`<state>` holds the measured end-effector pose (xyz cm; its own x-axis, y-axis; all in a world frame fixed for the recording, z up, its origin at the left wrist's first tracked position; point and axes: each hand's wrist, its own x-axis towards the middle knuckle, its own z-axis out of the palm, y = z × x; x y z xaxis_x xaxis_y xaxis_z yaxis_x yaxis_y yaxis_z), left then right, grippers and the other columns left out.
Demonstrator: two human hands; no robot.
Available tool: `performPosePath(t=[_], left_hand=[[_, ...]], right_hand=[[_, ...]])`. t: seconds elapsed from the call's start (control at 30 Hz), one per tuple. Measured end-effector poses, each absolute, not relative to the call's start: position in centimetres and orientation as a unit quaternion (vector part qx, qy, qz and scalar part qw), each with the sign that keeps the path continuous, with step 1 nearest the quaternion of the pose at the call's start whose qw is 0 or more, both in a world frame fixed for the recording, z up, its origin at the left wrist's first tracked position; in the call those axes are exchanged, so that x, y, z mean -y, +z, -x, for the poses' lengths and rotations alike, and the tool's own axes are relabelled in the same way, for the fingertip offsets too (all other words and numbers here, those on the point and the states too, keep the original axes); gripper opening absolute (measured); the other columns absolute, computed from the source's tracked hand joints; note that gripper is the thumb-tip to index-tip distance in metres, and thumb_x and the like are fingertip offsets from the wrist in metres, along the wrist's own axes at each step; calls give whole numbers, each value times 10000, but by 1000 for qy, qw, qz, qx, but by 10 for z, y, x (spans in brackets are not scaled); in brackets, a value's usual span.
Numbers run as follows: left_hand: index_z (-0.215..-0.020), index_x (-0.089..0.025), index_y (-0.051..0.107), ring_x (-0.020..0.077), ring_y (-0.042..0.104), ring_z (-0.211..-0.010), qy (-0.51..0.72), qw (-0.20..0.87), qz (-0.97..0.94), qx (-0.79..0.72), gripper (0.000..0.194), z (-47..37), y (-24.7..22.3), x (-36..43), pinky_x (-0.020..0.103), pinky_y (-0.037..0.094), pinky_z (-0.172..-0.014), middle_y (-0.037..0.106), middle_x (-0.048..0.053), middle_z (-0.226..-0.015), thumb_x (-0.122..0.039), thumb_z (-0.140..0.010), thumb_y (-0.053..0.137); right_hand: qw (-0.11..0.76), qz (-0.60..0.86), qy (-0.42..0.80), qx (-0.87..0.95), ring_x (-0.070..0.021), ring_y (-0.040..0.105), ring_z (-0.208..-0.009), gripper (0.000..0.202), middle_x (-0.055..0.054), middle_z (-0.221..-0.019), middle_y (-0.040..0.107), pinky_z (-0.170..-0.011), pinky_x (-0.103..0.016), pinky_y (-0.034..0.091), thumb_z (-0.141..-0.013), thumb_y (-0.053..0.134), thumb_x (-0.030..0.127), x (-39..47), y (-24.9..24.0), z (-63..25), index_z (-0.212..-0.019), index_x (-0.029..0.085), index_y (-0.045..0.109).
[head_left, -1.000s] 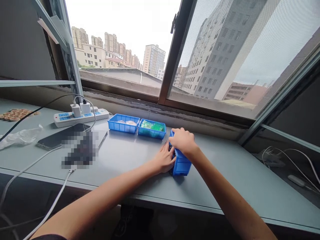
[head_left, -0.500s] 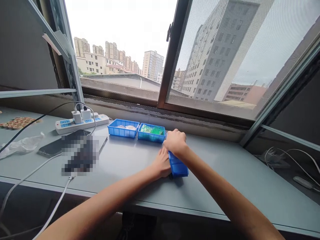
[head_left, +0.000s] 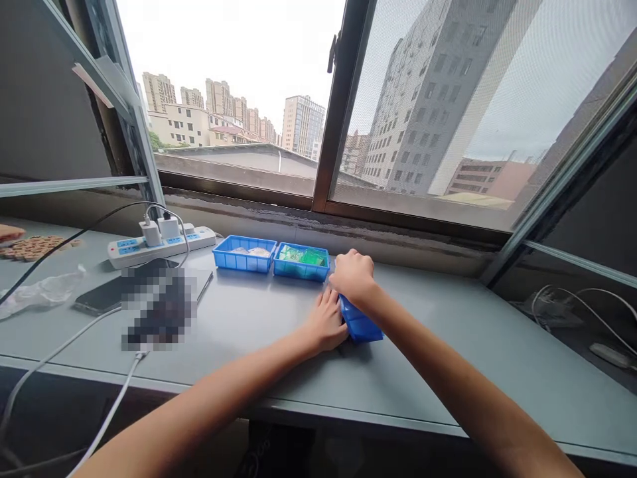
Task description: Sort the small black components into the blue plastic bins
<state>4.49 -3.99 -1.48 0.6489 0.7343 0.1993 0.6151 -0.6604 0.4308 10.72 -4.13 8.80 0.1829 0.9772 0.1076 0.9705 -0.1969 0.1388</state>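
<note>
A blue plastic bin (head_left: 362, 325) is tipped on its side on the grey desk. My right hand (head_left: 354, 273) is closed over its far rim from above. Just left of the bin, my left hand (head_left: 326, 320) lies low on the desk with fingers stretched out and somewhat apart, its thumb side near the bin's opening. Whatever lies between the left palm and the desk is hidden. Behind them stand two upright blue bins: one bin (head_left: 277, 267) holds green packets, the other bin (head_left: 219, 260) holds pale clear-wrapped pieces.
On the left are a white power strip (head_left: 119, 255) with plugs, a dark phone (head_left: 97, 299), cables and a crumpled clear bag (head_left: 50, 289). Near small wooden pieces (head_left: 37, 247), part of another person's hand (head_left: 10, 232) shows. A window wall borders the desk's back.
The tipped bin and my right hand have shifted slightly right and up. My left hand's fingers have spread more. Part of another hand has appeared at the far left edge.
</note>
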Motion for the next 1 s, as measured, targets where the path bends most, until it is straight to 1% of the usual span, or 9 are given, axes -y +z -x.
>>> performPosePath(t=[0.07, 0.13, 0.27, 0.5, 0.6, 0.7, 0.8, 0.87, 1.0], left_hand=[[-1295, -94, 393, 325, 195, -1342, 168, 153, -890, -395, 505, -45, -13, 42, 467, 199, -1093, 321, 164, -1413, -296, -832, 405], [-1266, -84, 416, 320, 166, -1354, 161, 143, -887, -409, 471, -46, -11, 44, 458, 197, -1097, 335, 161, -1406, -312, -856, 372], [-1242, -98, 431, 319, 197, -1345, 169, 135, -879, -424, 462, -47, -10, 45, 450, 237, -1083, 385, 144, -1379, -375, -882, 345], [-1342, -131, 322, 339, 238, -1328, 191, 130, -876, -422, 547, -48, -15, 42, 481, 272, -1058, 397, 121, -1385, -434, -887, 331], [-1359, -159, 316, 341, 234, -1330, 188, 129, -881, -415, 538, -49, -14, 42, 494, 271, -1056, 413, 118, -1368, -426, -893, 335], [-1347, -200, 354, 343, 207, -1342, 175, 126, -885, -412, 490, -49, -12, 42, 510, 263, -1057, 382, 124, -1381, -405, -902, 340], [-1314, -190, 410, 349, 160, -1356, 171, 129, -894, -393, 455, -49, -11, 42, 501, 245, -1070, 340, 146, -1397, -380, -903, 360], [-1300, -187, 428, 349, 143, -1360, 181, 131, -898, -378, 445, -48, -12, 42, 501, 238, -1074, 343, 150, -1390, -374, -899, 378], [-1334, -193, 377, 341, 138, -1364, 204, 139, -890, -384, 489, -48, -14, 42, 512, 233, -1071, 339, 158, -1390, -402, -892, 386]], right_hand=[[5, -767, 92, -635, -277, 595, -1008, 347, -214, -1167, 574, -753, -336, 478, -798, 463, 178, 41, 88, -115, -1095, 98, 623], [-8, -770, 91, -632, -258, 594, -1016, 354, -188, -1170, 580, -775, -315, 462, -801, 461, 203, 41, 87, -125, -1110, 128, 616], [-28, -779, 88, -620, -248, 591, -1024, 389, -146, -1190, 579, -789, -301, 443, -796, 464, 267, 41, 87, -142, -1155, 187, 594], [-61, -767, 108, -630, -259, 608, -980, 436, -112, -1178, 580, -773, -321, 439, -790, 466, 306, 40, 89, -150, -1217, 269, 549], [-55, -762, 110, -635, -253, 612, -966, 429, -108, -1166, 584, -759, -313, 441, -782, 472, 290, 40, 89, -148, -1201, 273, 560], [-40, -754, 120, -645, -247, 616, -954, 410, -120, -1155, 585, -745, -307, 443, -777, 474, 273, 40, 90, -144, -1173, 249, 578], [-37, -746, 134, -652, -249, 618, -950, 392, -133, -1154, 583, -738, -310, 447, -781, 466, 272, 38, 93, -142, -1151, 229, 588], [-36, -744, 137, -653, -253, 619, -950, 383, -135, -1140, 592, -735, -310, 448, -778, 467, 273, 36, 94, -141, -1134, 222, 598], [-43, -754, 129, -642, -263, 609, -986, 435, -119, -1164, 595, -770, -322, 446, -768, 480, 288, 31, 98, -150, -1191, 247, 574]])
